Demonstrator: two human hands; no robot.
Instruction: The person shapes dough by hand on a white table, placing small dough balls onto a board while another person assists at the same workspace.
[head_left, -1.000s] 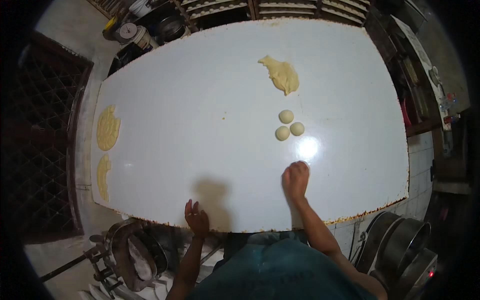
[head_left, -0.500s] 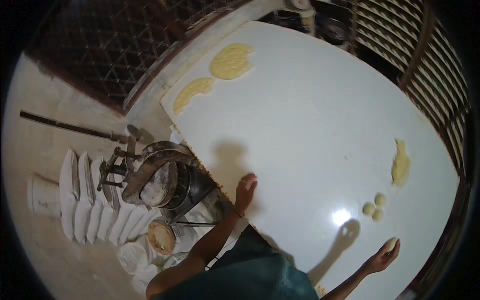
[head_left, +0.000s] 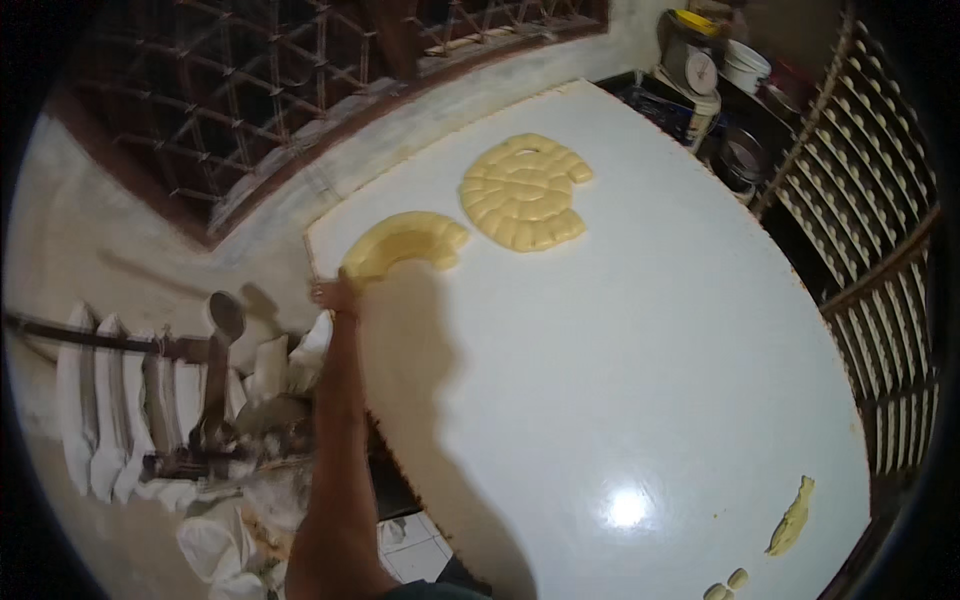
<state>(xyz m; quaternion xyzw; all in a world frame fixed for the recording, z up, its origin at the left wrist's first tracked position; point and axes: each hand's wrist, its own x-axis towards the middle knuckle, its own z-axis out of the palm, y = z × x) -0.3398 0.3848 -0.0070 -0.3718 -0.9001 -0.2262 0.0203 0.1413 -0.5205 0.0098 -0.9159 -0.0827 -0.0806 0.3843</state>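
My left hand (head_left: 338,294), at the far left edge of the table, closes on the near end of a curved strip of yellow dough (head_left: 400,225). Its fingers are slightly smeared and partly hidden by the hand itself. Just right of that strip, a large flat coil of dough (head_left: 520,195), scored into segments, lies with a gap in its right side. A thin, twisted scrap of dough (head_left: 790,520) rests at the lower right, and small dough balls (head_left: 737,578) show at the bottom rim. My right hand is out of the picture.
The white table (head_left: 620,350) runs along a wall with a latticed window (head_left: 300,90). Racks with rows of small pale pieces (head_left: 850,200) line the right side. A dial scale (head_left: 700,72) stands at the back. A blurred machine (head_left: 230,440) and white sacks (head_left: 75,410) are at left.
My left hand has reached forward along the table edge to the curved dough strip. The view has shifted, and my right hand with its dough ball has left the picture.
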